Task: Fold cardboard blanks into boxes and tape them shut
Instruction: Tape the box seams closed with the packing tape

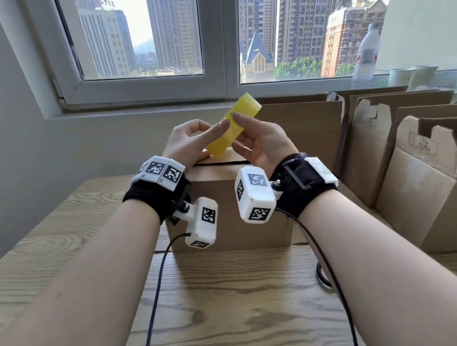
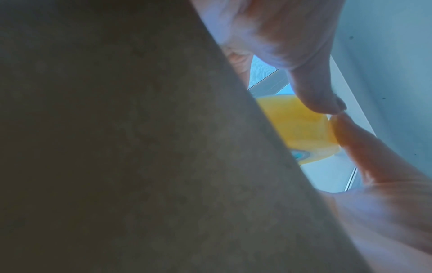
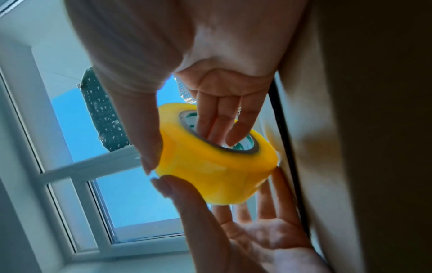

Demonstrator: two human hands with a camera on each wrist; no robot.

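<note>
1. Both hands hold a yellow tape roll in the air, just above the folded box on the tabletop.
2. The left hand has three fingers pushed into the hole of the roll, and its thumb presses on the outside (the right wrist view shows this best). So this hand is clamped on the roll.
3. The right hand cups the roll from the other side. Its thumb touches the yellow outside, right beside the left thumb, and its fingers reach behind the roll.
4. I think the two thumbs are hunting for the loose end of the tape. I cannot see the end in any view.
5. The roll looks light and hard, with a stiff ring in the middle. The outside is smooth and shiny, so it may slip. Fingers in the hole are a safe hold.
6. The tape itself will be thin and sticky (it can curl and stick to itself), so pull it out straight.
7. The box has a dark gap where its top flaps meet. It is not taped yet.
8. More flat blanks stand at the right, leaning together.
</note>
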